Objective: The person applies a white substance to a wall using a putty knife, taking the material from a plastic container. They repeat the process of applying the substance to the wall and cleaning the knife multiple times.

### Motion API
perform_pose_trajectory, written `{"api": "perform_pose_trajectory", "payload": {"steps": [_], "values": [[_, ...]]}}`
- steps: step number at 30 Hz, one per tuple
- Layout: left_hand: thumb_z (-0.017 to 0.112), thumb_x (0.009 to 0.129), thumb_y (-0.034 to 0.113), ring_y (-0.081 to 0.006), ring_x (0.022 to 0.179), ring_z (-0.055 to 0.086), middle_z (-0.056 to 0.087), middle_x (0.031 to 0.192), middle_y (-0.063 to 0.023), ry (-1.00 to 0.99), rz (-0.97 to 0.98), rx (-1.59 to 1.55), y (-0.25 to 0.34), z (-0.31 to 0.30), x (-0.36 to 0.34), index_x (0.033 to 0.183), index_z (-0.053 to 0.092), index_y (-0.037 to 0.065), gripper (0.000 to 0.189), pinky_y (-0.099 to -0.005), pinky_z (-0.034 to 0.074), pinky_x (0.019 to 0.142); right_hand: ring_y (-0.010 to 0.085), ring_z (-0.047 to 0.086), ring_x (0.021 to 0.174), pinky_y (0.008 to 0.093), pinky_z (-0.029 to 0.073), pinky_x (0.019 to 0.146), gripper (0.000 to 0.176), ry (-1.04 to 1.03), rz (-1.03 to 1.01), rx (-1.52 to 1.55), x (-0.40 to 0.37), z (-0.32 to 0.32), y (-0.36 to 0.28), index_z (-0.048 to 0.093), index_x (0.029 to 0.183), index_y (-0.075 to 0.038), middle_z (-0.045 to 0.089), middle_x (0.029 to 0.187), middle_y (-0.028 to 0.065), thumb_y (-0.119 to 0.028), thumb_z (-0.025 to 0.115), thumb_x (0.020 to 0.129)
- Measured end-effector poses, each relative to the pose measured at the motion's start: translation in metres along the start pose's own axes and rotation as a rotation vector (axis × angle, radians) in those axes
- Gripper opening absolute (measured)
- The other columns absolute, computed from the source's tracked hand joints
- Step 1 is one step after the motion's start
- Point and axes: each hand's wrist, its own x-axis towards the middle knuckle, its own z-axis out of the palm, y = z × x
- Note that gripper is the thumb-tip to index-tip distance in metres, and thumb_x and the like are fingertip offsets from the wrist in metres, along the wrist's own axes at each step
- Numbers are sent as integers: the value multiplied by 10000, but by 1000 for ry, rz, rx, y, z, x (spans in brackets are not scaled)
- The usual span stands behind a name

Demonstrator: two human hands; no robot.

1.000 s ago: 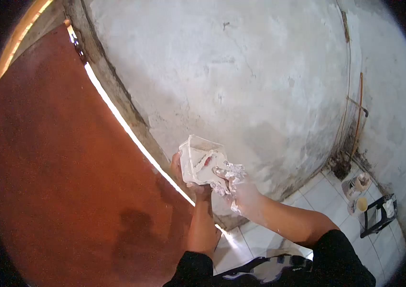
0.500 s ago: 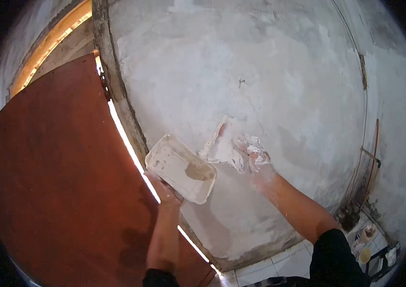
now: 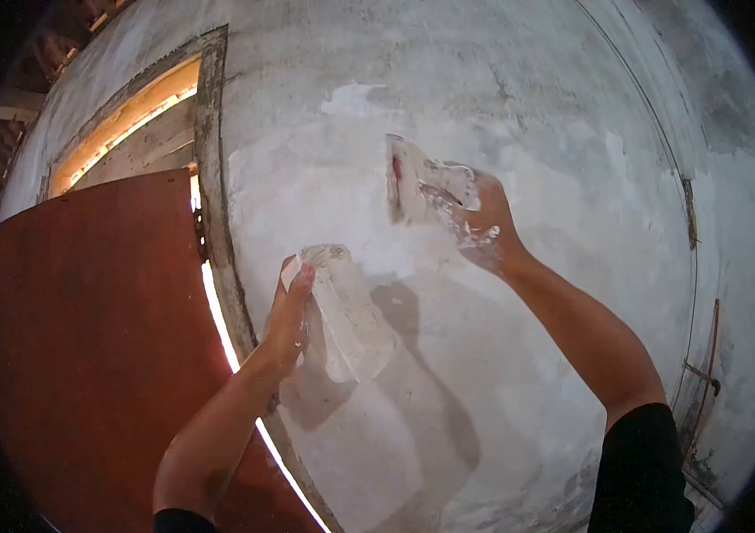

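My right hand (image 3: 488, 226), smeared with white plaster, grips a wide plaster-coated scraper (image 3: 408, 186). A bit of red shows on the scraper near its left edge. The blade is at the grey plastered wall (image 3: 537, 302); whether it touches cannot be made out. Lower and to the left, my left hand (image 3: 286, 320) holds a whitish rectangular plastic tub (image 3: 352, 315) by its near side, thumb on the rim. The tub is tilted, with its outside largely facing me, so its contents are hidden.
A reddish-brown door (image 3: 84, 346) stands at the left, with light coming through the gap along its frame (image 3: 210, 115). A brighter white patch (image 3: 352, 99) marks the upper wall. Thin pipes (image 3: 708, 373) run down the wall at the right.
My right hand has moved up the wall with the scraper. The tub has turned from showing its inside to being tipped on its side. My view has shifted upward.
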Motion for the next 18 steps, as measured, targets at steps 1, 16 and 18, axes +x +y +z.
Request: {"api": "perform_pose_trajectory", "payload": {"steps": [1,16,18], "values": [[482,947,454,-197,1138,496,485,1225,-87,-39,15,19,2,2,9,1334,343,91,549,-370,420,978,218,659,853,332,518,753,224,9,-10,-5,13,-6,8,644,1043,3,673,1013,105,-97,623,844],[581,884,525,-165,1049,496,503,1129,-74,-148,278,172,45,32,92,1293,378,93,628,-318,425,904,317,663,789,408,541,699,113,-51,-296,-1212,137,-16,98,645,866,-50,663,810,165,-64,586,770],[583,877,536,-174,1057,498,504,1134,-78,-153,301,167,39,30,99,1289,386,94,636,-325,425,910,321,678,774,399,553,683,81,-169,-275,-1288,118,-13,98,669,702,-9,663,754,195,-34,597,732]]}}
